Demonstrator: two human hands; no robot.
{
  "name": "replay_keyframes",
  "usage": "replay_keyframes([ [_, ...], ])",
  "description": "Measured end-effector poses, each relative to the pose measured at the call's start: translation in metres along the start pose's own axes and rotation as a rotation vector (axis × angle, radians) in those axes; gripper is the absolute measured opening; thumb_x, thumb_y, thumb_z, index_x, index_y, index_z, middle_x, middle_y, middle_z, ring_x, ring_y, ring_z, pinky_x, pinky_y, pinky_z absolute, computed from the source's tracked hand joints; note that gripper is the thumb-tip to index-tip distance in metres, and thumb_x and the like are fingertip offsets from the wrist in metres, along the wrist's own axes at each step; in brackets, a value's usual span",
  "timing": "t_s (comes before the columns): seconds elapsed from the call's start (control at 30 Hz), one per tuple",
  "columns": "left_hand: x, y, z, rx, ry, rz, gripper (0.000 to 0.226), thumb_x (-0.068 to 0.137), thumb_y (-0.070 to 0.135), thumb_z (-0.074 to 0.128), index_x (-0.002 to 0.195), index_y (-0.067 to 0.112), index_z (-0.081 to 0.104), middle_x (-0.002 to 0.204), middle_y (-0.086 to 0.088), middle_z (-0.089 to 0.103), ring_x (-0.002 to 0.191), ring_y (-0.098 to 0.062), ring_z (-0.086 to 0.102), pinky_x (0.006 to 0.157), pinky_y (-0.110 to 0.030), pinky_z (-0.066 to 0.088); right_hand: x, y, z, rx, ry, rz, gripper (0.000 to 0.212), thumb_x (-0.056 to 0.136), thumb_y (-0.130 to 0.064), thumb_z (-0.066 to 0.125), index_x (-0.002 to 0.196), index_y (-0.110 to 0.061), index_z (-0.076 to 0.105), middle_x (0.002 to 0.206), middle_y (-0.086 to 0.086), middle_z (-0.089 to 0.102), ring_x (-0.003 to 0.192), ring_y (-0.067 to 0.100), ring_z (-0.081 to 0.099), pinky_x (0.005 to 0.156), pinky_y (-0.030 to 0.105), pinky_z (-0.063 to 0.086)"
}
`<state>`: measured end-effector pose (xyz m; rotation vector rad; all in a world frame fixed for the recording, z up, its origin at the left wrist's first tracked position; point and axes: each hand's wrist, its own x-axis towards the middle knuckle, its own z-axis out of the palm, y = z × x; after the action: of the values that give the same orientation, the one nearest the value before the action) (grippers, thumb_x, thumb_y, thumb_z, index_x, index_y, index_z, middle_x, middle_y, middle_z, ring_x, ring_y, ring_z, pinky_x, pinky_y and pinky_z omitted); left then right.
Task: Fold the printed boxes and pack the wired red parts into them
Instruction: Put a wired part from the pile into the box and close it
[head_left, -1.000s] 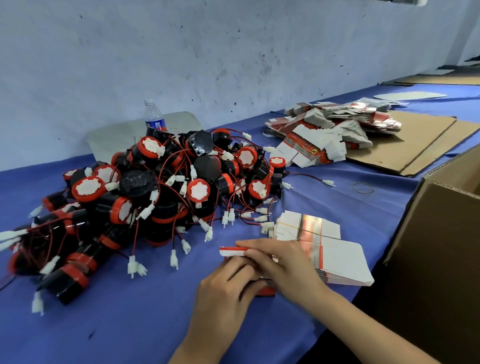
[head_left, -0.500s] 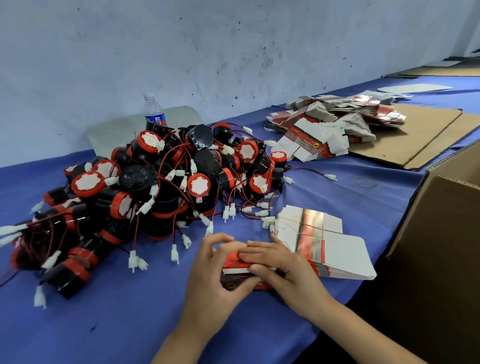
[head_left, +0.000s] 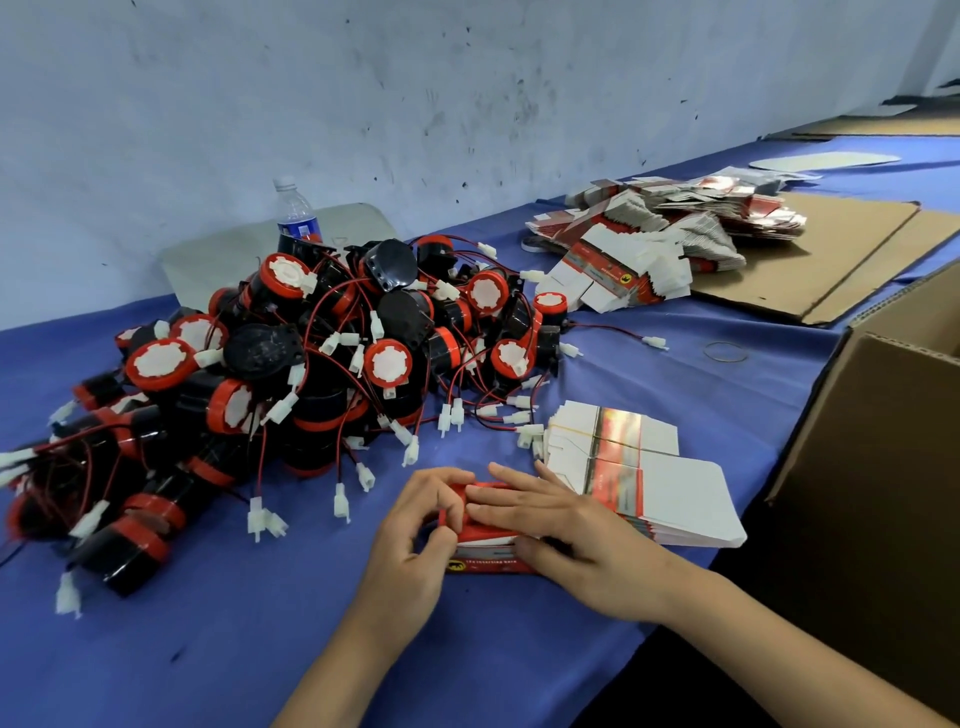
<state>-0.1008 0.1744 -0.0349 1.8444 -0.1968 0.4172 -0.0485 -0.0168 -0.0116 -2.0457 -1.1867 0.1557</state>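
Observation:
A small red printed box (head_left: 485, 540) lies on the blue table near the front edge, between both hands. My left hand (head_left: 415, 540) grips its left end with curled fingers. My right hand (head_left: 566, 540) lies over its top with straight fingers pressing down, thumb at the front side. A large heap of wired red-and-black parts (head_left: 291, 374) with white plugs sits to the left and behind. A banded stack of flat printed boxes (head_left: 639, 467) lies just right of my hands.
A loose pile of more flat boxes (head_left: 665, 234) rests on flat cardboard (head_left: 831, 249) at the back right. An open brown carton (head_left: 883, 467) stands at the right edge. A water bottle (head_left: 296, 218) stands behind the heap. A rubber band (head_left: 725, 352) lies on the cloth.
The flat box pulled from the stack has been opened into a box shape. Both hands have drawn it nearer and now press on its top and left end.

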Motion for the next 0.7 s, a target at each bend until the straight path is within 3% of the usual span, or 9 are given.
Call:
replay_keyframes([
  [0.1, 0.001, -0.001, 0.001, -0.003, 0.008, -0.024, 0.012, 0.075, 0.007, 0.043, 0.067, 0.015, 0.046, 0.107, 0.007, 0.060, 0.109, -0.018, 0.056, 0.086, -0.031, 0.046, 0.000, 0.000, -0.011, 0.153, -0.137, 0.041, 0.066, 0.080, -0.002, 0.037, 0.141, -0.025, 0.042, 0.153, -0.015, 0.029, 0.144, -0.004, 0.002, 0.121, 0.035, 0.006],
  [0.23, 0.000, 0.001, 0.002, 0.000, 0.013, -0.051, 0.015, 0.075, 0.005, 0.040, 0.068, 0.015, 0.046, 0.109, 0.006, 0.060, 0.107, -0.017, 0.056, 0.082, -0.030, 0.045, 0.005, 0.001, -0.027, 0.376, -0.239, 0.122, 0.059, 0.081, 0.002, 0.036, 0.131, -0.022, 0.056, 0.150, -0.013, 0.036, 0.142, -0.009, 0.005, 0.118, 0.022, 0.009],
  [0.4, 0.000, 0.002, 0.002, -0.002, 0.013, -0.072, 0.016, 0.076, 0.007, 0.040, 0.066, 0.018, 0.047, 0.110, 0.006, 0.061, 0.104, -0.015, 0.056, 0.078, -0.026, 0.045, 0.008, 0.007, -0.035, 0.354, -0.310, 0.107, 0.054, 0.089, 0.017, 0.042, 0.129, -0.014, 0.060, 0.148, -0.007, 0.041, 0.141, -0.009, 0.009, 0.115, 0.015, 0.017],
  [0.6, 0.000, 0.000, 0.002, 0.010, 0.001, -0.058, 0.012, 0.076, 0.007, 0.040, 0.068, 0.014, 0.047, 0.110, 0.007, 0.060, 0.106, -0.017, 0.055, 0.079, -0.032, 0.047, 0.008, 0.004, -0.036, 0.353, -0.325, 0.124, 0.055, 0.087, 0.015, 0.044, 0.130, -0.015, 0.060, 0.149, -0.008, 0.039, 0.141, -0.010, 0.008, 0.114, 0.015, 0.017],
  [0.7, -0.003, 0.000, 0.001, 0.047, -0.027, -0.057, 0.006, 0.078, 0.017, 0.047, 0.073, 0.014, 0.048, 0.113, 0.014, 0.057, 0.108, -0.012, 0.055, 0.082, -0.029, 0.048, 0.006, 0.002, -0.033, 0.267, -0.305, 0.090, 0.054, 0.089, 0.008, 0.046, 0.133, -0.022, 0.057, 0.151, -0.013, 0.034, 0.143, -0.006, 0.001, 0.120, 0.027, 0.009],
])
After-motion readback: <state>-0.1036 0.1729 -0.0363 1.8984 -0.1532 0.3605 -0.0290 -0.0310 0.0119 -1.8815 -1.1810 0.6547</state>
